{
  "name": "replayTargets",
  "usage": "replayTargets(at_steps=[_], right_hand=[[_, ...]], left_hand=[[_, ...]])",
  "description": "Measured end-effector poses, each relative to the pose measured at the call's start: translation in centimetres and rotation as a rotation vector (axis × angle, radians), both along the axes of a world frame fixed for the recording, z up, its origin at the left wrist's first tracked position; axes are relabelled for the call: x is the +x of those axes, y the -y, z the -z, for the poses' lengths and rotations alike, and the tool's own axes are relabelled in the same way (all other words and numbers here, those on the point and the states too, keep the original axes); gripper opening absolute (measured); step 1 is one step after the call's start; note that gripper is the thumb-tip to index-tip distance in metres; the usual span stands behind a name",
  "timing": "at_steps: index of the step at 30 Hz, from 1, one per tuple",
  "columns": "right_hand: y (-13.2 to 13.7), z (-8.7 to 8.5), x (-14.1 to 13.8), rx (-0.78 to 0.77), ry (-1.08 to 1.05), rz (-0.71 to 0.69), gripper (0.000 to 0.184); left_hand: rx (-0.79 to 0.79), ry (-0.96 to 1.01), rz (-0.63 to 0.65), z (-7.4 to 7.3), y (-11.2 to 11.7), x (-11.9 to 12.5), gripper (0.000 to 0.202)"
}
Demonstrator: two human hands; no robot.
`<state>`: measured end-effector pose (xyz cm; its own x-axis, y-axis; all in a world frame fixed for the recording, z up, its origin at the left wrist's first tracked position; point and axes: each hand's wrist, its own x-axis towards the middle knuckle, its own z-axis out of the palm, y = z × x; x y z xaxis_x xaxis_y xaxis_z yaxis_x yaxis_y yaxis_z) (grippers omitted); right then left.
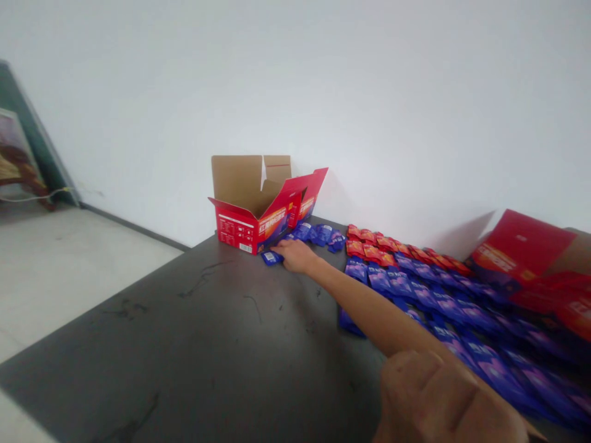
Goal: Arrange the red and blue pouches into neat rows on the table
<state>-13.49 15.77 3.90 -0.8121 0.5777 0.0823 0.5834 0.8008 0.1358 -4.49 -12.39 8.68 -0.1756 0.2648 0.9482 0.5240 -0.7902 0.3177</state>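
Note:
My right hand [298, 255] reaches out across the dark table, its arm coming from the lower right. Its fingers are closed on a small blue packet [272, 258] beside the front red box. Behind that hand lie several more blue packets [322, 234]. Close to the camera, at the bottom right, my left hand [447, 400] is curled into a fist in front of the right forearm. What it holds, if anything, is hidden. An open red cardboard box [236, 229] with its flaps up stands just beyond the right hand.
Another red box [316, 191] adjoins it behind. To the right lie rows of red-orange packets [369, 252] and blue-purple packets [401, 286], partly covered by my arm. A red box [512, 255] stands at the right. The table [194, 344] meets a white wall [369, 92].

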Motion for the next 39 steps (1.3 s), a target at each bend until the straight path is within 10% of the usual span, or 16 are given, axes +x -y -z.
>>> replayTargets(at_steps=[10,14,20,26,31,39], right_hand=[[4.3,-3.9,2.2,0.028,-0.329,0.02,0.038],[9.3,-7.8,8.5,-0.003,-0.627,0.023,0.03],[19.7,-11.1,23.0,-0.07,-0.906,0.342,0.035],[31.8,-10.2,36.5,-0.111,-1.127,0.758,0.052],[40.8,-8.0,43.8,0.247,-0.838,1.158,0.047],[46.1,-4.4,45.6,0.135,-0.383,0.947,0.03]], left_hand=[[-0.328,-0.154,0.105,2.0,0.4,0.7,0.046],[-0.074,0.143,0.279,1.3,0.0,-1.3,0.035],[-0.142,0.04,0.391,2.3,-1.1,-2.4,0.021],[-0.217,-0.016,0.297,3.7,-1.9,-2.6,0.024],[-0.263,-0.029,0.21,4.0,-2.4,-2.6,0.029],[-0.3,-0.071,0.163,5.1,-3.3,-2.9,0.024]])
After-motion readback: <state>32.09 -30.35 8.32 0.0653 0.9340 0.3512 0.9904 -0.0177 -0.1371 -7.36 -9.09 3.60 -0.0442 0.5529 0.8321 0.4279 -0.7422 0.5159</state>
